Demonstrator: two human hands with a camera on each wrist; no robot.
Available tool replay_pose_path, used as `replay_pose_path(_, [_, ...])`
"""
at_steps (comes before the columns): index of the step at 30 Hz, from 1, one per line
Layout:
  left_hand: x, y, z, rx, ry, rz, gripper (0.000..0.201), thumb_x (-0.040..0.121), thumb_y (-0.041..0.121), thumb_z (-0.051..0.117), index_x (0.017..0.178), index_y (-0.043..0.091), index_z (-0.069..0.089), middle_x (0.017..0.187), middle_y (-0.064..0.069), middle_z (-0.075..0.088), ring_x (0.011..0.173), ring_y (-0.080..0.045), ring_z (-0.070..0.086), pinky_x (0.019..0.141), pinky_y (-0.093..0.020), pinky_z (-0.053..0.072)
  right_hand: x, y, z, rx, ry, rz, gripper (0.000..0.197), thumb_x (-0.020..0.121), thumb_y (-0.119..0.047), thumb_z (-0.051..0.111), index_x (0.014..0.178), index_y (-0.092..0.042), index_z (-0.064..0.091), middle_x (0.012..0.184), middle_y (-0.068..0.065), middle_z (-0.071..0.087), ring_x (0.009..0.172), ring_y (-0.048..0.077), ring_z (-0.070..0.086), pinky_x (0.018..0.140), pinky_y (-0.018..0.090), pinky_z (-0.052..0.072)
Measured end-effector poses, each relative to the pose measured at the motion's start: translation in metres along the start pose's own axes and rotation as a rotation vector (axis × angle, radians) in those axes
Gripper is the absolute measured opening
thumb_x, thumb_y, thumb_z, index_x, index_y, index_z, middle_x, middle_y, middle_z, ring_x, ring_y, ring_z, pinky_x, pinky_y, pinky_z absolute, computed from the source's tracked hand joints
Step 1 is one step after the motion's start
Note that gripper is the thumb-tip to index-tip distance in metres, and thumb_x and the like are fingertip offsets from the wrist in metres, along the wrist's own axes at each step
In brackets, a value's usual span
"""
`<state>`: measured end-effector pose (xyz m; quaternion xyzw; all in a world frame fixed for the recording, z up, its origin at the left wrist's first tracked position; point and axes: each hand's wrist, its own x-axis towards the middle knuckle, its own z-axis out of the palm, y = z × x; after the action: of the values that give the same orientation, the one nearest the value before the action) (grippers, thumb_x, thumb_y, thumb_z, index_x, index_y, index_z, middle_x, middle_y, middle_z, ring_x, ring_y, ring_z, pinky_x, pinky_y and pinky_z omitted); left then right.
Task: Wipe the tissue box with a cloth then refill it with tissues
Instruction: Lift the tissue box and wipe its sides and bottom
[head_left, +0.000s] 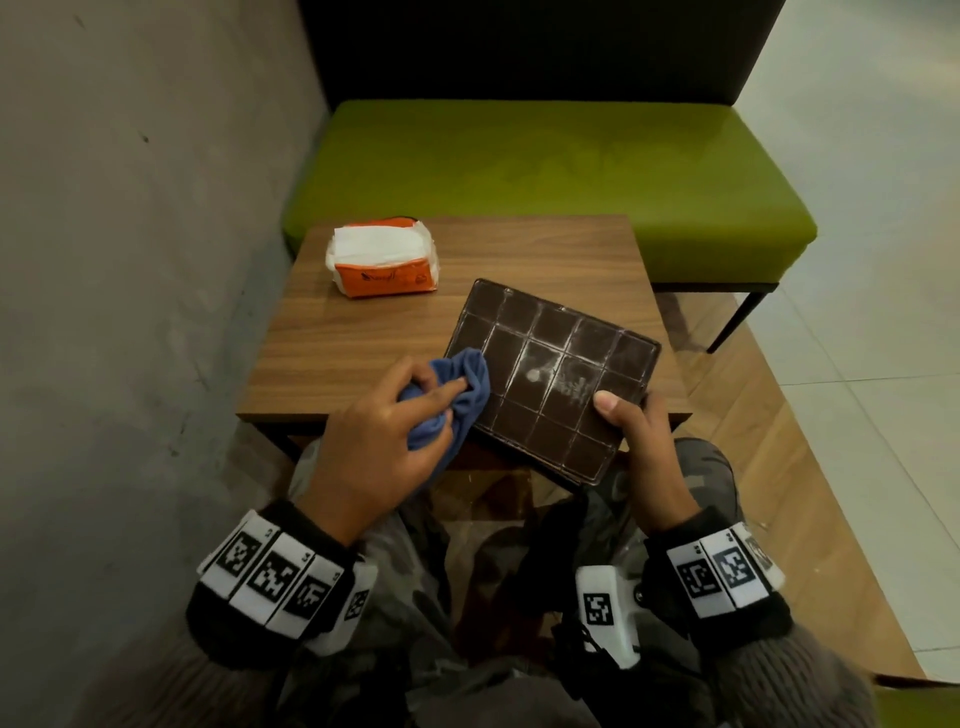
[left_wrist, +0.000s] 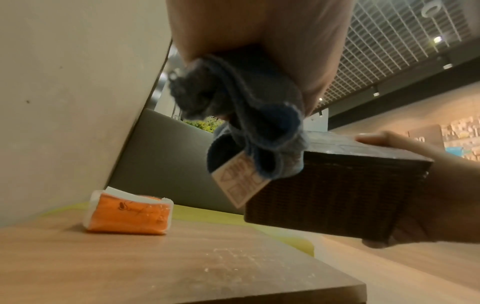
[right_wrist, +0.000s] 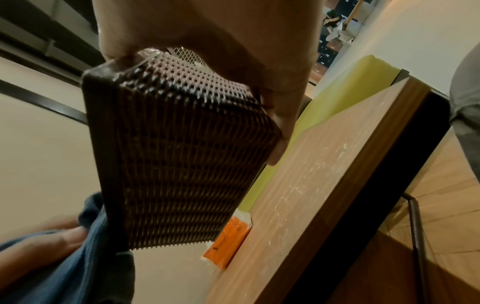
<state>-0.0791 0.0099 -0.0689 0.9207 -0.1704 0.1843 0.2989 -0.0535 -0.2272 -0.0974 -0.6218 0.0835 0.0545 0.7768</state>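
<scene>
A dark brown woven tissue box (head_left: 550, 374) is held above the table's near edge, its gridded, dust-streaked flat face turned up. My right hand (head_left: 631, 431) grips its near right corner, thumb on top and fingers underneath. The woven side shows in the wrist views (left_wrist: 335, 195) (right_wrist: 176, 156). My left hand (head_left: 384, 421) grips a bunched blue cloth (head_left: 457, 395) against the box's left edge; the cloth (left_wrist: 249, 123) hangs with a white label. An orange pack of white tissues (head_left: 382, 260) (left_wrist: 130, 214) lies at the table's far left.
The small wooden table (head_left: 363, 338) carries white dust specks near its front edge. A green bench seat (head_left: 545, 171) stands behind it, a grey wall (head_left: 130, 260) on the left. Tiled and wood floor lies to the right. My knees sit below the table edge.
</scene>
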Motion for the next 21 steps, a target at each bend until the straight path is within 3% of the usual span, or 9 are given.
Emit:
replay_pose_path(5, [0.012, 0.001, -0.002, 0.031, 0.006, -0.015, 0.037, 0.086, 0.031, 0.05, 0.118, 0.019, 0.064, 0.101, 0.003, 0.054, 0.081, -0.013, 0.058, 0.058, -0.036, 0.054, -0.002, -0.001, 0.007, -0.041, -0.11, -0.028, 0.076, 0.051, -0.047, 0.071, 0.117, -0.022, 0.041, 0.114, 0.0, 0.058, 0.088, 0.0, 0.068, 0.065, 0.017, 0.054])
replay_pose_path(9, [0.021, 0.008, 0.0, -0.008, 0.047, -0.042, 0.037, 0.086, 0.031, 0.05, 0.118, 0.02, 0.064, 0.101, 0.003, 0.053, 0.082, -0.015, 0.059, 0.061, -0.038, 0.054, -0.002, -0.009, 0.003, -0.087, -0.097, -0.096, 0.069, 0.054, -0.048, 0.071, 0.113, -0.027, 0.042, 0.115, -0.003, 0.059, 0.093, 0.001, 0.066, 0.071, 0.017, 0.054])
replay_pose_path(13, [-0.001, 0.005, 0.004, 0.02, -0.05, 0.006, 0.035, 0.086, 0.033, 0.05, 0.116, 0.022, 0.065, 0.103, 0.006, 0.053, 0.078, -0.014, 0.06, 0.055, -0.037, 0.053, 0.003, -0.011, -0.005, -0.046, -0.013, -0.131, 0.063, 0.055, -0.047, 0.07, 0.11, -0.028, 0.046, 0.113, -0.001, 0.06, 0.097, 0.01, 0.066, 0.071, 0.021, 0.055])
replay_pose_path(15, [-0.007, 0.002, 0.006, 0.051, -0.076, 0.014, 0.034, 0.086, 0.033, 0.049, 0.112, 0.021, 0.067, 0.103, 0.007, 0.053, 0.076, -0.012, 0.059, 0.054, -0.036, 0.053, 0.004, -0.012, -0.005, -0.093, -0.045, -0.145, 0.065, 0.056, -0.047, 0.071, 0.113, -0.029, 0.044, 0.115, -0.003, 0.059, 0.1, 0.007, 0.065, 0.075, 0.023, 0.055])
replay_pose_path(17, [-0.002, 0.002, 0.005, 0.018, -0.029, -0.029, 0.034, 0.086, 0.033, 0.049, 0.112, 0.022, 0.067, 0.102, 0.006, 0.054, 0.078, -0.012, 0.059, 0.056, -0.036, 0.054, 0.005, -0.012, -0.003, -0.127, -0.094, -0.146, 0.072, 0.056, -0.049, 0.071, 0.118, -0.027, 0.041, 0.116, -0.005, 0.059, 0.1, 0.002, 0.064, 0.078, 0.023, 0.055])
replay_pose_path(21, [0.021, 0.007, 0.0, -0.058, 0.11, -0.075, 0.037, 0.086, 0.032, 0.05, 0.119, 0.02, 0.064, 0.102, 0.004, 0.051, 0.088, -0.012, 0.056, 0.066, -0.038, 0.053, 0.002, -0.011, 0.001, -0.122, -0.158, -0.118, 0.082, 0.055, -0.05, 0.071, 0.125, -0.021, 0.039, 0.117, -0.005, 0.057, 0.096, -0.003, 0.064, 0.071, 0.015, 0.053])
